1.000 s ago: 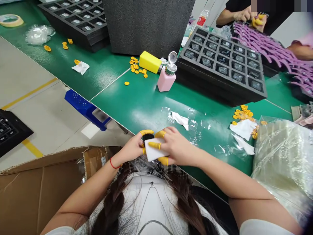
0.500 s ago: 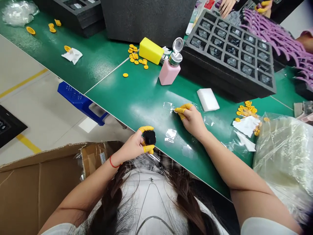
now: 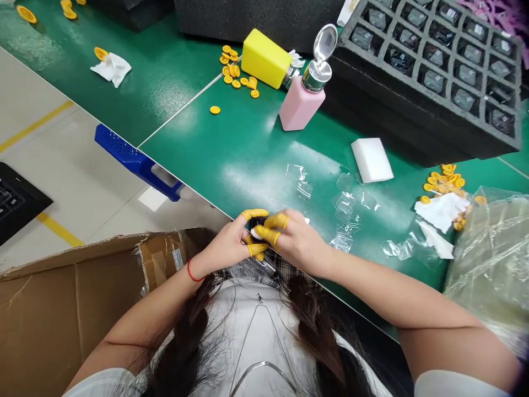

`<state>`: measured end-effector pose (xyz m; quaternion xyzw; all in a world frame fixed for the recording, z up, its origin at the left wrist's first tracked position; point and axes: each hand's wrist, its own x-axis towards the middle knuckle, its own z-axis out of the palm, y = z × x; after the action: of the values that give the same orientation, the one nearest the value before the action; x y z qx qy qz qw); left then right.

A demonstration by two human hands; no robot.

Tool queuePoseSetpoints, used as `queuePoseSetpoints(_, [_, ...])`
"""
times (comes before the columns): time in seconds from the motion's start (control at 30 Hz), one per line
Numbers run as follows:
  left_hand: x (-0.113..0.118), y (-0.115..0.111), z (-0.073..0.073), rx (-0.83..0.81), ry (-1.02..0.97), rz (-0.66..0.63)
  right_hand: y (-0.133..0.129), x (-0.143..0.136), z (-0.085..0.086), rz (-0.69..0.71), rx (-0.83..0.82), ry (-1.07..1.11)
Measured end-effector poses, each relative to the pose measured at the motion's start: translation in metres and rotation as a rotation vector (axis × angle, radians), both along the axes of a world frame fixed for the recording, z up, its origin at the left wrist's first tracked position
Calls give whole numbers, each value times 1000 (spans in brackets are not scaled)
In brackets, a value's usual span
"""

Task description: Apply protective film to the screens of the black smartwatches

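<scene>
My left hand, with yellow finger cots on, is closed around the edges of a black square smartwatch at the table's front edge. Over the watch face, my right hand pinches a small white piece in fingers that also wear yellow cots. Those fingers cover most of the screen, and what the white piece is made of is not clear. Clear film pieces lie on the green table beyond my right hand. Part of a clear plastic bag shows below the watch.
A pink pump bottle with its lid up stands beside a yellow bottle lying down. Black foam trays, a white foam block, loose yellow finger cots and a plastic-wrapped stack surround the work area. A cardboard box is at left.
My right hand has come from the film pieces on the table to the smartwatch, carrying the white piece onto its face. My left hand still holds the watch. The view has shifted slightly.
</scene>
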<state>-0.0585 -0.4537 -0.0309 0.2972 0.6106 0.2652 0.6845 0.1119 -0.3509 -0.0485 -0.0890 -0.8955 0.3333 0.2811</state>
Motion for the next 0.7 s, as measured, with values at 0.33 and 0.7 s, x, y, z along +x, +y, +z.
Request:
queuePoseSetpoints(0.33, [-2, 4, 5, -15, 3, -44, 4, 6, -3, -21, 50, -42])
queuePoseSetpoints(0.7, [-4, 5, 5, -21, -25, -37, 6, 17, 1, 148, 43, -4])
